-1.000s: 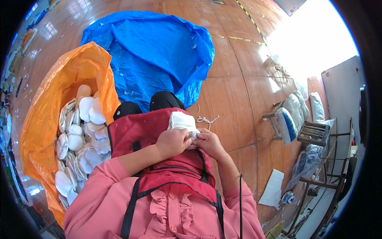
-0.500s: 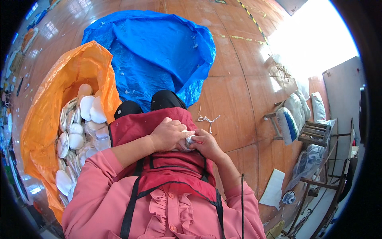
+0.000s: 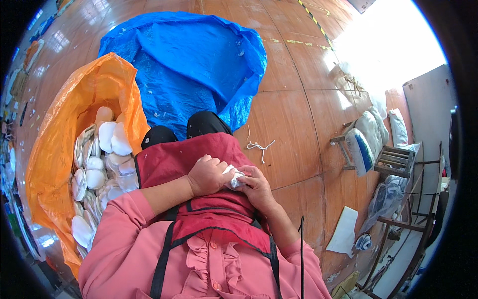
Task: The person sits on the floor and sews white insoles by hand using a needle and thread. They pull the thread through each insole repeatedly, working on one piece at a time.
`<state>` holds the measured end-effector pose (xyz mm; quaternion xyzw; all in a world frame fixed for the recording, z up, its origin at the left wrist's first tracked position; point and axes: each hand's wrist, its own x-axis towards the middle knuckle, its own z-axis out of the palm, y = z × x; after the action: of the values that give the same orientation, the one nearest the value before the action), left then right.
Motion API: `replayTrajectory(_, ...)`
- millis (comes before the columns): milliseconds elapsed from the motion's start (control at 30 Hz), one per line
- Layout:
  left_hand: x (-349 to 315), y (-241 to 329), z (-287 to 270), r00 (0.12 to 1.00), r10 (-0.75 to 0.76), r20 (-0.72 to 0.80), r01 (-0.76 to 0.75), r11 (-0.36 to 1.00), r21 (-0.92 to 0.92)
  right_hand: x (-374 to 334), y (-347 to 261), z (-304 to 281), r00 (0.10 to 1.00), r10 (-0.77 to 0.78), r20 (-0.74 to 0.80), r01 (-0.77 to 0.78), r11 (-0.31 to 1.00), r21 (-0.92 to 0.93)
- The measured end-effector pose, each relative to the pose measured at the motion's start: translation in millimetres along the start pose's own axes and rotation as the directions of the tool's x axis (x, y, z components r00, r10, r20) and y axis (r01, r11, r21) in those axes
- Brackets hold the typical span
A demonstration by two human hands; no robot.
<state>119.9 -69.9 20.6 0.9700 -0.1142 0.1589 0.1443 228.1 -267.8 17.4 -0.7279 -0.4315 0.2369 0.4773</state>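
Both hands meet above the dark red apron (image 3: 196, 152) on my lap. Between them is a small crumpled white piece of soft material (image 3: 234, 177), partly hidden by the fingers. My left hand (image 3: 208, 175) is closed in a fist at its left side. With fingers and thumb, my right hand (image 3: 255, 186) pinches its right side. To my left, an orange sack (image 3: 62, 134) stands with its mouth wide, holding many rounded white pads (image 3: 95, 172). Beyond my knees spreads a large blue plastic sack (image 3: 184, 60).
A white cord (image 3: 260, 146) lies on the brown floor (image 3: 284, 119) right of my lap. Farther right stand a low wooden stool (image 3: 396, 162) and a seat with a cushion (image 3: 361, 147). A metal frame (image 3: 423, 214) and a white sheet (image 3: 342, 230) are near the right edge.
The left fist has tilted up and drawn slightly away from the right hand, so more of the white piece shows between them. The view has shifted a little.
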Motion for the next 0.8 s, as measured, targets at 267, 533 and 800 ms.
replayTrajectory(267, 25.3, -3.9, -6.3, 0.931, -0.299, 0.212, 0.301, 0.953, 0.021, -22.1, -5.7, 2.8, 0.988, 0.043, 0.151, -0.047, 0.999, 0.018)
replayTrajectory(533, 22.7, 6.4, -6.9, 0.975, -0.198, 0.102, 0.197, 0.980, 0.024, -28.9, -7.8, 12.4, 0.909, 0.354, -0.218, -0.238, 0.873, 0.426)
replayTrajectory(800, 25.0, 11.5, -4.8, 0.982, -0.146, 0.119, 0.138, 0.988, 0.076, -1.1, -6.8, -1.3, 0.904, 0.394, -0.165, -0.336, 0.894, 0.295)
